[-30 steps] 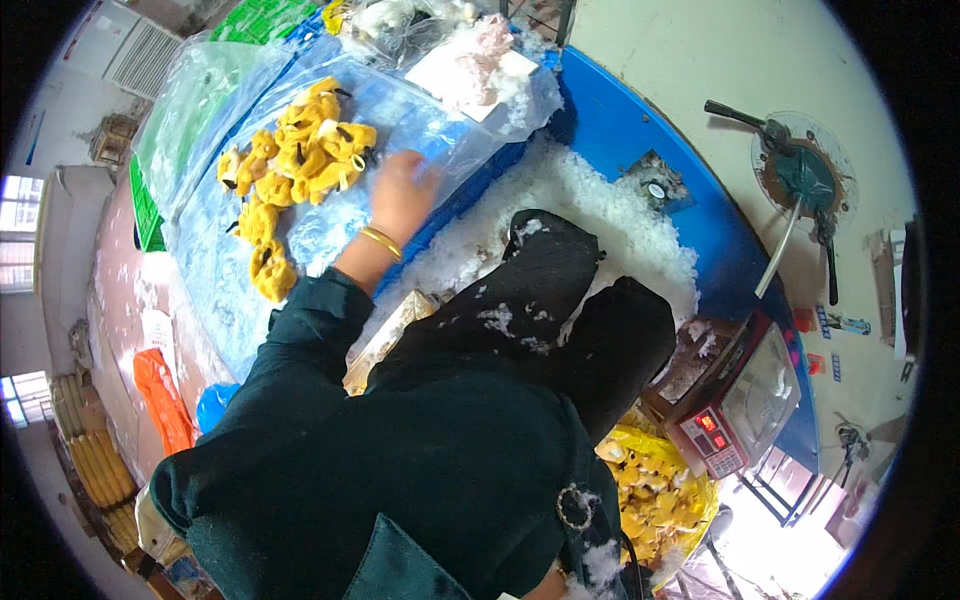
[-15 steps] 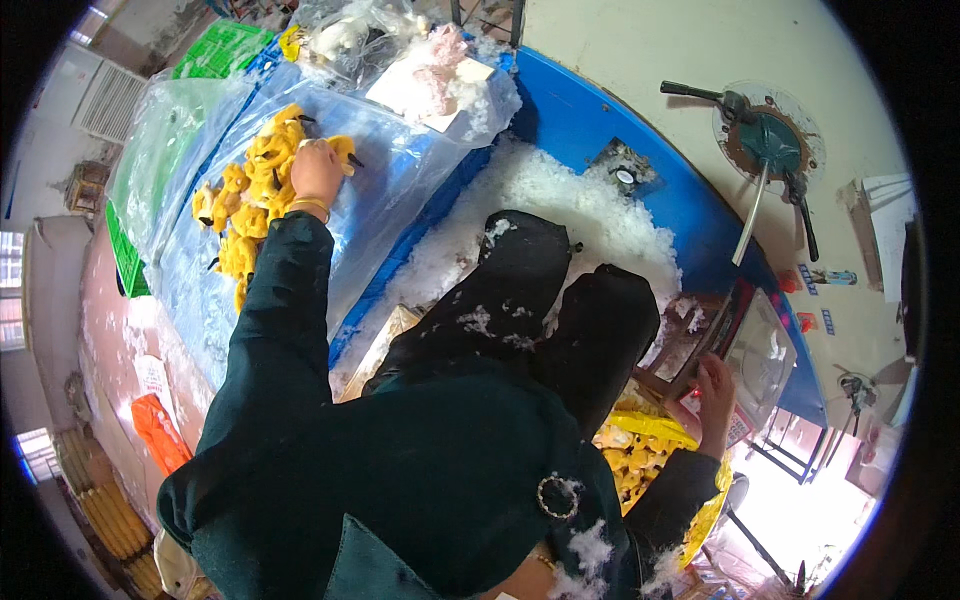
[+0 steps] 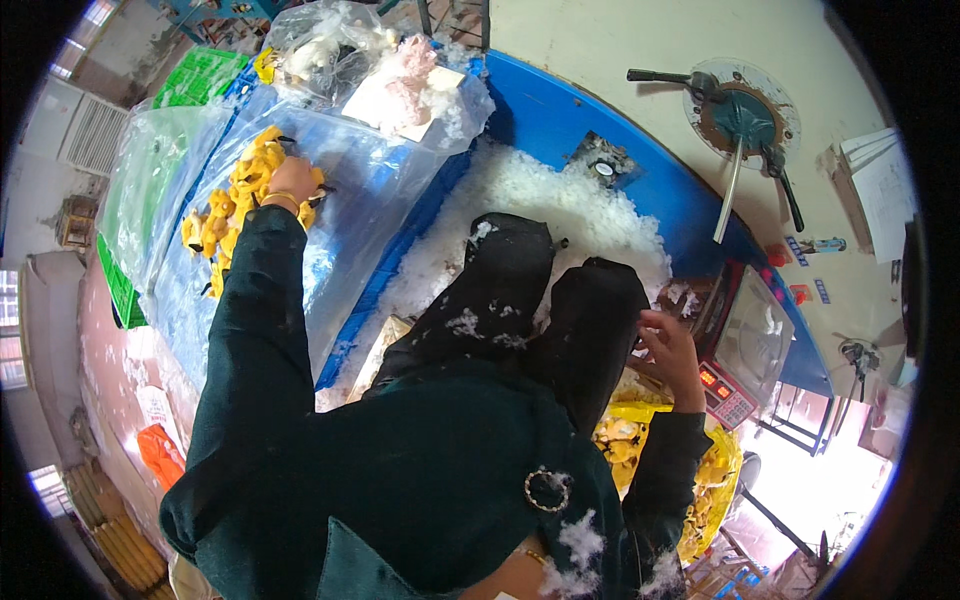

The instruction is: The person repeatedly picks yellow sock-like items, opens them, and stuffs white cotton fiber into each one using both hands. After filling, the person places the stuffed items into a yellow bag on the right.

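My left hand (image 3: 293,180) reaches out to a heap of small yellow plush toys (image 3: 215,220) with black tips, lying on a sheet of clear plastic. Its fingers are closed at the heap's right side, with yellow and black plush showing just past them. My right hand (image 3: 670,350) hovers beside my right knee, fingers apart and slightly bent; nothing shows in it. Close to its wrist stands a red scale (image 3: 727,397) with a lit display. Below that hand, a yellow bag (image 3: 640,410) holds more plush toys, partly hidden by my sleeve.
White fluffy stuffing (image 3: 590,215) lies around my knees inside a blue-edged bench (image 3: 540,95). A pale machine panel with a black-handled lever (image 3: 660,76) rises at the far right. Bagged white and pink fluff (image 3: 405,85) sits beyond the heap. Green crates (image 3: 200,77) stand at far left.
My right hand has drawn away from the scale toward my knee, uncovering the display. My left hand stays at the heap. The whole view has shifted slightly.
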`<move>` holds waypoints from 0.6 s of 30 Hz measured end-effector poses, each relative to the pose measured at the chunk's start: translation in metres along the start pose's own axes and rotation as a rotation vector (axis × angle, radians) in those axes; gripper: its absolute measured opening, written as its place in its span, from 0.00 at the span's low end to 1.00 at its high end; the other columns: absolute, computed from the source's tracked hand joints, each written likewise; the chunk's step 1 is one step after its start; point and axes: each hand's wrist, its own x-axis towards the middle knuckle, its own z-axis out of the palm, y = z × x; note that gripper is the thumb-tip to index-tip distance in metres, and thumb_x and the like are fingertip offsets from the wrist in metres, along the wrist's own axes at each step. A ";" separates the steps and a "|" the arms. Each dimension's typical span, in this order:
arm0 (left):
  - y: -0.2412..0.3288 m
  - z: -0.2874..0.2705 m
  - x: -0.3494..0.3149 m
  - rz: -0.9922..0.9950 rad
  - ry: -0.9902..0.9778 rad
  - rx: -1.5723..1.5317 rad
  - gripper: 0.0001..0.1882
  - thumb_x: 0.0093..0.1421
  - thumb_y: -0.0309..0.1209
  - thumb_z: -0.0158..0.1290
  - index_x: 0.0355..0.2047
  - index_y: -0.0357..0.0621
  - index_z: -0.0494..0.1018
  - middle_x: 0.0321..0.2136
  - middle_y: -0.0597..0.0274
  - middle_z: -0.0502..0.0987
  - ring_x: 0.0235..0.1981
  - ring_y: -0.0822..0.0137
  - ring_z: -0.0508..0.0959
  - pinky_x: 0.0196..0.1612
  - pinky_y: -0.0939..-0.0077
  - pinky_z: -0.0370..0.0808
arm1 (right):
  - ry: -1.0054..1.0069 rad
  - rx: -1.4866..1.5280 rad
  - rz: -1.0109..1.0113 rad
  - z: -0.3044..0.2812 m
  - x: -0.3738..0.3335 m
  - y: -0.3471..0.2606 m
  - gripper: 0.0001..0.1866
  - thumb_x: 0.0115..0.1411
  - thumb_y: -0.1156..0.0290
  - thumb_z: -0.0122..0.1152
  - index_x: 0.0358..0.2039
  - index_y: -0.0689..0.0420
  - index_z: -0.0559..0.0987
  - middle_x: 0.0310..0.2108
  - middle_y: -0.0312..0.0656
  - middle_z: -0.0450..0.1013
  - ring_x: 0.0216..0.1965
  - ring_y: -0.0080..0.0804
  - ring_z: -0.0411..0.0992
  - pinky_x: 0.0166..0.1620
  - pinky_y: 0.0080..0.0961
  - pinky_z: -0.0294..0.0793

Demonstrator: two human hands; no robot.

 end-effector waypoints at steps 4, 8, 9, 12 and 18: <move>0.028 -0.020 -0.017 0.160 0.241 0.213 0.12 0.47 0.33 0.57 0.33 0.46 0.77 0.33 0.55 0.76 0.44 0.53 0.74 0.46 0.62 0.72 | -0.013 -0.156 -0.123 0.000 -0.004 0.001 0.17 0.56 0.74 0.60 0.48 0.57 0.73 0.39 0.38 0.73 0.28 0.21 0.73 0.27 0.17 0.73; 0.064 -0.074 -0.022 0.348 0.308 -0.032 0.06 0.50 0.32 0.55 0.28 0.45 0.74 0.29 0.55 0.76 0.38 0.54 0.76 0.37 0.57 0.72 | -0.027 -0.102 -0.102 0.005 0.008 -0.035 0.19 0.53 0.73 0.62 0.47 0.59 0.74 0.39 0.40 0.73 0.30 0.22 0.74 0.30 0.17 0.72; 0.086 -0.093 -0.028 0.362 0.192 -0.395 0.09 0.48 0.33 0.59 0.27 0.43 0.73 0.29 0.55 0.76 0.36 0.56 0.76 0.38 0.63 0.72 | 0.025 0.003 -0.033 0.010 0.012 -0.058 0.17 0.57 0.70 0.60 0.47 0.59 0.75 0.37 0.38 0.75 0.30 0.21 0.74 0.30 0.17 0.72; 0.165 -0.122 -0.044 0.662 0.011 -0.807 0.09 0.48 0.24 0.59 0.31 0.41 0.73 0.29 0.60 0.76 0.35 0.65 0.76 0.41 0.72 0.72 | -0.002 0.142 -0.087 0.024 0.038 -0.099 0.14 0.62 0.68 0.56 0.47 0.57 0.76 0.37 0.38 0.76 0.31 0.21 0.75 0.32 0.16 0.72; 0.295 -0.159 -0.106 1.215 0.007 -0.833 0.11 0.47 0.18 0.59 0.32 0.40 0.72 0.30 0.59 0.75 0.33 0.61 0.76 0.38 0.71 0.72 | -0.159 0.226 -0.302 0.045 0.092 -0.132 0.12 0.63 0.64 0.56 0.43 0.57 0.76 0.29 0.34 0.73 0.25 0.19 0.71 0.26 0.17 0.68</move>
